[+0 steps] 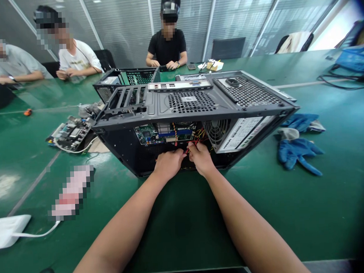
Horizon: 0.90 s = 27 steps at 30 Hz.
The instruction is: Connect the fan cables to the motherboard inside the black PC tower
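Although the motherboard (146, 134) and power supply (244, 135) sit mounted in the computer case (157, 98) mid-frame, left hand (168, 165) and right hand (201, 157) pinch red wiring (187, 151) between closed fingers — cable work seemingly unfinished.

Green worktop (292, 212); dark grey computer case (195, 104), patterned with rows of holes; red wires (195, 142); blue-and-grey gloves (293, 152); white cable (39, 235).

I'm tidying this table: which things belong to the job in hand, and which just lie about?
Likely job:
black metal computer case
green circuit board inside
thin red wire between left hand and right hand

Likely lying about:
blue fabric gloves
flat white device
small orange object
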Tool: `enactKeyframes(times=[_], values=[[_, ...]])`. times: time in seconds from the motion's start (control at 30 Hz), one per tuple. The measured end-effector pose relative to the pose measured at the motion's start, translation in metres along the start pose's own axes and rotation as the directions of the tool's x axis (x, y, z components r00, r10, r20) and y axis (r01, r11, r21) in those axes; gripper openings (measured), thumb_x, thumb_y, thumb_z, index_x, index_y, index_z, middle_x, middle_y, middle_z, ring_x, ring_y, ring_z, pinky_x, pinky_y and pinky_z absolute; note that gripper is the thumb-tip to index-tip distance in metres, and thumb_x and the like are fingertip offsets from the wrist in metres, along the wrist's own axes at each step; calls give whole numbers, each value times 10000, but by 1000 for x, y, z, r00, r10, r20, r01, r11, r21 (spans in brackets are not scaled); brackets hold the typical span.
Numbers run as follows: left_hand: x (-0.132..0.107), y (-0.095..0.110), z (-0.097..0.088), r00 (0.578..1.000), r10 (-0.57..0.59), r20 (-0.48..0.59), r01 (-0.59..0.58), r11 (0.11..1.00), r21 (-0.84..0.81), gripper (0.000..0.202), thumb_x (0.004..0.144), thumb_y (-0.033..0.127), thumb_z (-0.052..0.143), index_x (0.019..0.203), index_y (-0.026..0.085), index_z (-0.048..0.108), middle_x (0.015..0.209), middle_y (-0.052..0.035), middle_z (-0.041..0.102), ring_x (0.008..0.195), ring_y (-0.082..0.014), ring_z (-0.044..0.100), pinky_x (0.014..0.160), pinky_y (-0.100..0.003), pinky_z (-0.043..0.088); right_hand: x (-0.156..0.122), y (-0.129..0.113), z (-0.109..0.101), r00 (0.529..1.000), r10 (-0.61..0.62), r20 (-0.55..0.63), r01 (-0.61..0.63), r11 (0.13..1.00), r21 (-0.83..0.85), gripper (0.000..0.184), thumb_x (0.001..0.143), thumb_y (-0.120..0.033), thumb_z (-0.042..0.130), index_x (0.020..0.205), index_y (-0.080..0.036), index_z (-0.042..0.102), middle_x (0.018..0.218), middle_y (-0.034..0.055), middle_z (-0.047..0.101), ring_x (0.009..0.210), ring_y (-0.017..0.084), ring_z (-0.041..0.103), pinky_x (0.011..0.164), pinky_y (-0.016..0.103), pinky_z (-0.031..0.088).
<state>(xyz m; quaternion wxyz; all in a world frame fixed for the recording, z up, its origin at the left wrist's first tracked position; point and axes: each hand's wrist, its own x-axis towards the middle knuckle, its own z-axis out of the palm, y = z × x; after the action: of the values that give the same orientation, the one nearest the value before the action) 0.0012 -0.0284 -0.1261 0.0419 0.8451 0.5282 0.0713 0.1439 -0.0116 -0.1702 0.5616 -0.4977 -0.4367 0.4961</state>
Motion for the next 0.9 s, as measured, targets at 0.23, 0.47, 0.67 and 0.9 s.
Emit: enactKeyframes(times=[0.23,0.47,0.67,0.9], values=[[3,-6,1,1000,-14,8,15,982,-187,376,1000,408,318,986,223,644,867,-61,725,824,-244,692,703,-320,475,-2,-5,0,1000,9,18,-11,992,125,364,776,-528,668,763,-187,539,477,-95,369,413,58,332,409,213,276],[16,-20,6,986,49,160,91,645,-759,248,908,243,409,798,167,617,683,0,662,572,-116,584,576,-232,433,-2,-6,0,1000,-2,30,-2,993,119,347,794,-515,650,762,-189,534,476,-92,375,416,61,335,411,213,278],[20,-22,8,924,54,378,355,244,-903,233,952,288,445,897,122,598,730,-61,705,524,-103,608,529,-224,446,-3,-8,0,999,10,44,-16,991,131,346,795,-512,649,773,-187,532,471,-95,377,419,60,340,417,210,270],[23,-26,2,893,180,413,365,249,-897,168,935,237,523,847,119,605,741,-43,699,637,-104,657,645,-243,514,-3,-9,-1,999,35,30,-38,993,110,332,794,-494,649,773,-182,539,457,-91,387,423,68,371,418,208,270]])
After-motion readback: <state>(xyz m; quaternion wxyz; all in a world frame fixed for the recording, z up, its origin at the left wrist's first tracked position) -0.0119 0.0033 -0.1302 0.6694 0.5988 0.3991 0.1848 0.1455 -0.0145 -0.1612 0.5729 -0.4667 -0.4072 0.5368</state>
